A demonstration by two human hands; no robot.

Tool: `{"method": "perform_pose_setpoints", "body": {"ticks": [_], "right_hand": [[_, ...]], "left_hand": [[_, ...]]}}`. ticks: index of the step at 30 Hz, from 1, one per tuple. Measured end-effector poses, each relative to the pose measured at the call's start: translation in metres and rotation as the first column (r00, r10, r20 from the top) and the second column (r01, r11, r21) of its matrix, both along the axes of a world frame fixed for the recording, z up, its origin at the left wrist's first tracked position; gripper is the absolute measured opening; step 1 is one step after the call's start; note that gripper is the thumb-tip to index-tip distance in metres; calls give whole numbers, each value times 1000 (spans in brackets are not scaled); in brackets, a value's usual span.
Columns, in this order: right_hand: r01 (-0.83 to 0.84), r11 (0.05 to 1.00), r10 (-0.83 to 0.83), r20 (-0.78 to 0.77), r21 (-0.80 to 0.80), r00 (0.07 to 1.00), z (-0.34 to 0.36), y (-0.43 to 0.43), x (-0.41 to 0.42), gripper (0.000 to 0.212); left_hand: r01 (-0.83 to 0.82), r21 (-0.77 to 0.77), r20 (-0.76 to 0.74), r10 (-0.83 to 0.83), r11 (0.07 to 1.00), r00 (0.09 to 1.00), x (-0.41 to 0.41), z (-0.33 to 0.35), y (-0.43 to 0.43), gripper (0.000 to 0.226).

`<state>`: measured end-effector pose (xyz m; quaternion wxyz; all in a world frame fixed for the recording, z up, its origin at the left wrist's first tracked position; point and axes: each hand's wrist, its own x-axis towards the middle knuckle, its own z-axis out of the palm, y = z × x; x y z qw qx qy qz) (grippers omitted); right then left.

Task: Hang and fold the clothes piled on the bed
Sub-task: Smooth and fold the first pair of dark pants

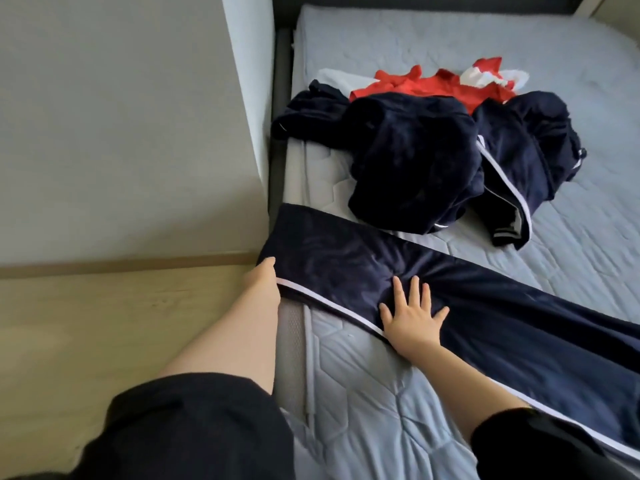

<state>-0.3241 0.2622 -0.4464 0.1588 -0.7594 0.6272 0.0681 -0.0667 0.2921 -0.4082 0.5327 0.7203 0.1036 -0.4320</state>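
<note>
my left hand (pixel 263 277) is closed on the end of the navy track pants (pixel 485 306), right where they reach the side edge of the bed. one fingertip shows against the cloth there, and the rest of my fingers are hidden behind it. a white stripe (pixel 332 303) starts at this grip and runs along the near edge of the pants toward my right hand (pixel 412 318).

my right hand lies flat on the pants, palm down, fingers straight and spread, its heel over the stripe. it holds nothing; it only presses on the cloth.

from my left grip the pants stretch past my right hand and on out of view beyond it, lying flat on the quilted grey mattress (pixel 363 393).

straight ahead of my right hand, farther from me, sits the pile. a crumpled navy garment (pixel 412 157) is nearest, and its near hem reaches the far edge of the pants. just beside it, on the outer side of my right hand, is a second navy garment (pixel 519 157) with white piping. behind these two lie a red garment (pixel 408 88) and a red and white piece (pixel 585 76).

on the outer side of my left hand are the wooden floor (pixel 104 323) and, beyond it, the wall (pixel 104 133). both forearms are bare, with a black left sleeve (pixel 190 427) and a black right sleeve (pixel 536 445) above them.
</note>
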Motion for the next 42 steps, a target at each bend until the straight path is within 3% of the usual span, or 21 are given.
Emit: {"method": "perform_pose_setpoints", "body": {"ticks": [2, 5, 8, 9, 11, 13, 14, 17, 19, 20, 22, 25, 27, 29, 31, 33, 35, 37, 38, 40, 42], "right_hand": [[8, 1000, -8, 19, 8, 1000, 4, 0, 0, 67], [-8, 999, 5, 66, 38, 998, 16, 8, 11, 75], [-88, 994, 62, 336, 64, 940, 32, 13, 35, 75], [-65, 992, 5, 493, 104, 870, 40, 10, 43, 70], [25, 942, -285, 759, 334, 585, 61, -2, 56, 53], [12, 789, -590, 752, 615, 294, 79, -20, 63, 49], [-18, 715, -678, 699, 699, 226, 85, -30, 64, 54], [-55, 581, -789, 578, 812, 209, 91, -50, 61, 73], [-112, 523, -821, 535, 845, 200, 94, -50, 58, 82], [-149, 507, -829, 527, 849, 187, 94, -48, 55, 80], [-154, 524, -817, 546, 838, 188, 92, -43, 52, 71], [-126, 558, -806, 572, 820, 152, 82, -37, 43, 70], [-204, 555, -815, 577, 806, 61, 76, -37, 35, 77], [-349, 541, -813, 582, 765, 15, 75, -35, 27, 80], [-408, 534, -807, 591, 740, 15, 73, -32, 21, 71], [-312, 586, -778, 626, 748, 41, 68, -31, 19, 53], [-128, 624, -773, 633, 771, 46, 62, -32, 19, 30], [128, 611, -790, 611, 781, 46, 52, -32, 17, 13], [237, 595, -797, 602, 768, 49, 46, -32, 15, 20], [369, 595, -777, 628, 714, 40, 42, -29, 8, 30], [478, 605, -746, 663, 637, 62, 45, -28, -3, 29]], "left_hand": [[-47, -53, 27, 49, 997, 998, 1, 9, -5, 37], [28, -66, 261, -10, 997, 965, 1, 33, -10, 30], [172, -161, 354, -106, 972, 929, 4, 62, -11, 13], [231, -187, 364, -151, 955, 919, 4, 68, -11, 9], [341, -223, 359, -248, 913, 900, 2, 81, -7, 9], [478, -237, 404, -361, 846, 840, -5, 88, -2, 17], [578, -218, 457, -441, 786, 773, -10, 91, 1, 19], [887, -111, 530, -729, 448, 434, -25, 96, 8, 21], [982, -61, 460, -868, 177, 186, -32, 97, 12, 27], [995, -51, 421, -901, 88, 102, -34, 96, 13, 32], [998, -38, 381, -922, 57, 67, -37, 91, 14, 34], [968, -41, 388, -889, 248, 244, -37, 78, 12, 20], [946, 31, 443, -853, 323, 276, -39, 71, 10, 14], [957, 146, 441, -882, 250, 163, -46, 63, 8, 39], [943, 326, 400, -914, 74, -67, -57, 54, 8, 78], [859, 507, 378, -877, -72, -296, -68, 46, 11, 100], [766, 640, 418, -808, -63, -415, -75, 38, 16, 91], [747, 659, 527, -759, 82, -381, -75, 33, 18, 55], [779, 600, 593, -754, 180, -283, -73, 34, 18, 33], [813, 406, 674, -737, 418, 42, -67, 44, 15, 5], [624, 159, 707, -530, 765, 470, -52, 54, 8, 11]]}}
